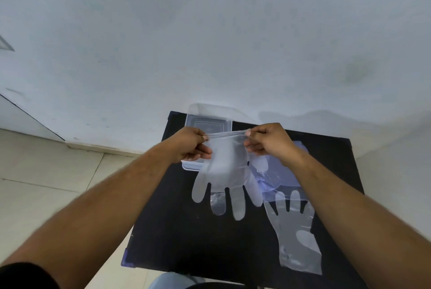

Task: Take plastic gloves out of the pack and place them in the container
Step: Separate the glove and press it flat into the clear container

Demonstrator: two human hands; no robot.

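A clear plastic glove [227,172] hangs fingers-down above the black table [186,230]. My left hand [192,145] pinches its cuff on the left and my right hand [268,140] pinches it on the right, stretching the cuff between them. Behind the hands stands a clear plastic container [208,124] at the table's far edge, partly hidden by my left hand. The glove pack [277,176], bluish and see-through, lies under my right wrist. Another loose glove [296,232] lies flat on the table to the right, fingers pointing away from me.
The table stands against a white wall [210,31]. Pale floor tiles [46,172] lie to the left. The container's clear lid [198,109] leans behind it against the wall. My knee in light cloth [172,281] shows at the table's near edge.
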